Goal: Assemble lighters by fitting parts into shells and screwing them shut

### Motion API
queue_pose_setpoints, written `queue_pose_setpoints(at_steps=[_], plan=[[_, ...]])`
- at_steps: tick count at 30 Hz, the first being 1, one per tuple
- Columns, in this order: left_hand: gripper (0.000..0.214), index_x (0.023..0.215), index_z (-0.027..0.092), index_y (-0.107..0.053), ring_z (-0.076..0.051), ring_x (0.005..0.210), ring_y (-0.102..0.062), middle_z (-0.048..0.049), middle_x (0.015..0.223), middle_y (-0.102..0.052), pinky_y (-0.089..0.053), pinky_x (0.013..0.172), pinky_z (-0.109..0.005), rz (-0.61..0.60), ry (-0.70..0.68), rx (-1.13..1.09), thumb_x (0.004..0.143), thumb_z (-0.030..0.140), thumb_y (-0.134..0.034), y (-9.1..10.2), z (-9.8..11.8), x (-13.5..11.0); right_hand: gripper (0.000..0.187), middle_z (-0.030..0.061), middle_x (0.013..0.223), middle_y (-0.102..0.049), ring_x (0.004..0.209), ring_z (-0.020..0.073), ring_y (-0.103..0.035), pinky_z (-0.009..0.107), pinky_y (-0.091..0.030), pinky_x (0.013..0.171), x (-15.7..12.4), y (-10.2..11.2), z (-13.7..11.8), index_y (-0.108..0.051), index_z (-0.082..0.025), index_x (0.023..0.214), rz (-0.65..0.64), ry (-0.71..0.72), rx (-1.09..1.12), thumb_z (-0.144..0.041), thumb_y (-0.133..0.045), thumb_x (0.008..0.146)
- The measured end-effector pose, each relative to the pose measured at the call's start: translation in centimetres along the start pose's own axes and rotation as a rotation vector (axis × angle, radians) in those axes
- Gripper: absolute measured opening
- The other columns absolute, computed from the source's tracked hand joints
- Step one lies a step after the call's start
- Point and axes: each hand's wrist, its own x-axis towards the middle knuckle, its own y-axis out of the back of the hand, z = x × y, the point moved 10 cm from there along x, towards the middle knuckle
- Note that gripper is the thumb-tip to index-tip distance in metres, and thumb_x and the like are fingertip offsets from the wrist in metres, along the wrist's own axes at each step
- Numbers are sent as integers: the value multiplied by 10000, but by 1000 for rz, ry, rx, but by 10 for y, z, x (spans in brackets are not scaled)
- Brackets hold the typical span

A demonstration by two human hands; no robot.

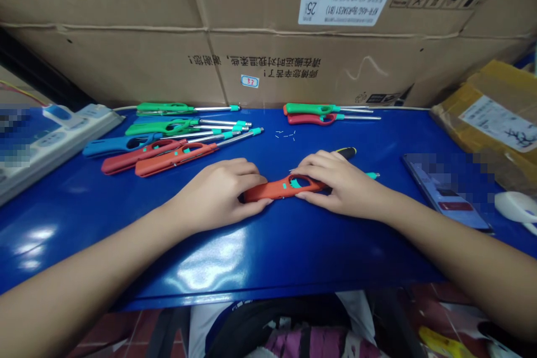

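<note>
Your left hand [226,187] grasps the orange lighter [273,190] by one end, your right hand [338,182] holds it beside the trigger [297,183], over the blue table [327,254], and uneven pressure could twist it loose.

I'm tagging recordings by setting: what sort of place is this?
Probably a makeshift tabletop workstation: a blue table backed by cardboard, what look like long-necked lighters lying in two groups, and an orange one held in both hands.

Bare arms [104,257] reach in from lower left and lower right; left hand [224,190] and right hand [335,182] curl near the middle.
</note>
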Motion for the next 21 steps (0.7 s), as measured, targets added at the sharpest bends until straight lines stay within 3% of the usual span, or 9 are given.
queue_pose_setpoints(at_steps=[21], plan=[[268,1042,172,-730,-209,881,-667,-57,986,-718,-514,769,-319,67,13,14,955,411,-646,2,5,-3,308,73,1225,-674,1102,250,-576,409,-387,916,-4,5,-2,-643,-222,1248,-33,3,-61,-358,-622,972]])
